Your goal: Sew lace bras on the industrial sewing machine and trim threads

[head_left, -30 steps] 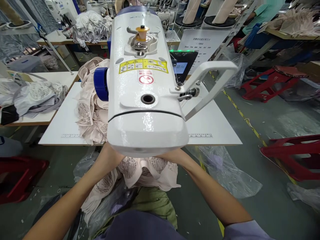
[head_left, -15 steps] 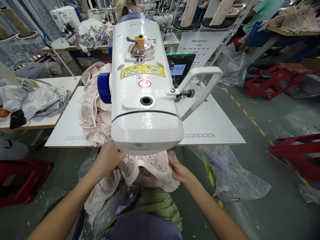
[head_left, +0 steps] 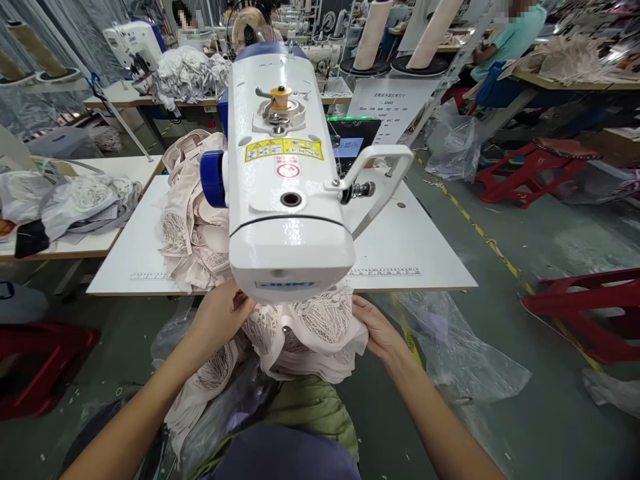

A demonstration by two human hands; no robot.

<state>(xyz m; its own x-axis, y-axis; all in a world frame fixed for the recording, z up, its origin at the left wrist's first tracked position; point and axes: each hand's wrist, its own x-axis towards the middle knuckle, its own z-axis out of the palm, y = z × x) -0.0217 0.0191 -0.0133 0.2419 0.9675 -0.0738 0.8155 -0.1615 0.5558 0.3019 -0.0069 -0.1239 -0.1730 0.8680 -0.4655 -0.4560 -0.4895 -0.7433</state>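
Observation:
Beige lace bras [head_left: 320,323] hang over the front edge of the sewing table and onto my lap, below the head of a white sewing machine [head_left: 293,243]. My left hand [head_left: 223,313] pinches the bra at its left side, its fingertips partly hidden by the machine head. On the other side, my right hand [head_left: 377,323] grips the bra's edge between thumb and fingers. The needle area lies out of sight behind the machine head. A heap of beige bras [head_left: 193,213] rests on the table left of the machine.
The white tabletop [head_left: 420,247] carries a printed ruler along its front. White garments [head_left: 85,200] lie on a side table at left. Red stools [head_left: 590,313] stand on both sides, and clear plastic [head_left: 460,353] hangs at right. A person in a teal shirt [head_left: 523,37] sits far right.
My right hand has shifted slightly right with the bra's edge, and the bra cups are spread a little wider. My left hand keeps its hold. The camera view has tilted slightly.

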